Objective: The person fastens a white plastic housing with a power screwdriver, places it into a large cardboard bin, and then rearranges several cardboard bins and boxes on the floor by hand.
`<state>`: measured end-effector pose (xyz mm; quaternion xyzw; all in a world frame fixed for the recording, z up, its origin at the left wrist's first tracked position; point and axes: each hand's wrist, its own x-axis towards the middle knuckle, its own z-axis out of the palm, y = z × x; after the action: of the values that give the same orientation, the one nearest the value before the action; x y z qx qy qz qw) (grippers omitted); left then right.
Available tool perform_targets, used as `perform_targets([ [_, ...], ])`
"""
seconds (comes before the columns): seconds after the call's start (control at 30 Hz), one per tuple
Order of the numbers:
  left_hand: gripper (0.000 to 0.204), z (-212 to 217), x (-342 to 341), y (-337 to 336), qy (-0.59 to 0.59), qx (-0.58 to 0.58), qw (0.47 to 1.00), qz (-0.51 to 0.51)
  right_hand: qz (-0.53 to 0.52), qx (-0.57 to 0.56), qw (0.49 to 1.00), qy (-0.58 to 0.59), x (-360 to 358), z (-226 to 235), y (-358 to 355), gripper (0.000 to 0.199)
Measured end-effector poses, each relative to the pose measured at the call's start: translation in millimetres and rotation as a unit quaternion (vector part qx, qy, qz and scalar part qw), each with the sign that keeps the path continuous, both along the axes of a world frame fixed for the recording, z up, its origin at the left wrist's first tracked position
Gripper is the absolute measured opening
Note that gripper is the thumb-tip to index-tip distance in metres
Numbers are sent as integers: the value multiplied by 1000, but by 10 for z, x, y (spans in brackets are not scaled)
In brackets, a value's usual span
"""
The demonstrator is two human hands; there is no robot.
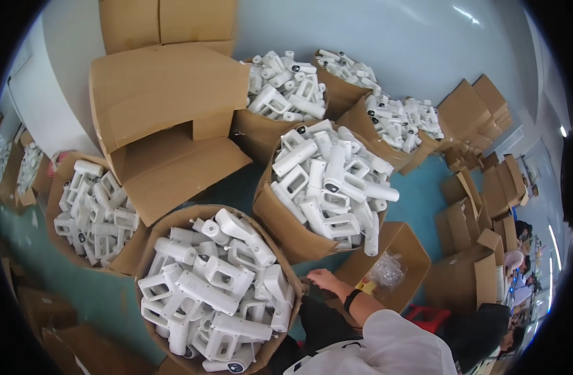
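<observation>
My right hand (pixel 324 279), with a dark band on its wrist, reaches in from the lower right. Its fingers look curled, close to the right rim of a large round-bulged cardboard box (pixel 150 240). What they hold, if anything, is too small to make out. That box is heaped with white plastic housings (pixel 206 289), which have tube-shaped bodies and loop-like frames; some show a dark round lens. Beside my forearm is an open carton (pixel 414 253) holding crumpled clear plastic (pixel 387 270) and a small yellow thing (pixel 366 287). My left hand is out of view.
More boxes of white housings stand around: a left box (pixel 58 234), a middle box (pixel 280 228) and several at the back. A big open carton (pixel 167 87) lies tilted behind. On the right are stacked cartons (pixel 464 275), a red stool (pixel 429 317) and people farther off.
</observation>
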<state>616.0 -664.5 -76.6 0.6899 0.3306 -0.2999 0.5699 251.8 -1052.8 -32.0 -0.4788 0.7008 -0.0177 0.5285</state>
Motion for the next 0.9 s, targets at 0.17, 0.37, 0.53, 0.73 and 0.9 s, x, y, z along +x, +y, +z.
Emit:
perform_targets([
  [0.17, 38, -163, 134, 332, -352, 264, 873, -211, -99, 50, 994, 15, -809, 412, 0, 40],
  [0.37, 35, 1184, -50, -1165, -469, 188, 851, -141, -188, -140, 945, 228, -2132, 979, -161, 42],
  [0.53, 26, 2054, -1124, -2705, -434, -54, 861, -259, -202, -246, 892, 320, -3085, 1110, -981, 45],
  [0.73, 30, 995, -2836, -4235, -120, -222, 849, -465, -226, -269, 868, 352, -4132, 1053, -2743, 44],
  [0.9, 54, -555, -3610, -4682, -228, 32, 795, -561, -164, -264, 899, 310, -4638, 436, -4456, 44],
])
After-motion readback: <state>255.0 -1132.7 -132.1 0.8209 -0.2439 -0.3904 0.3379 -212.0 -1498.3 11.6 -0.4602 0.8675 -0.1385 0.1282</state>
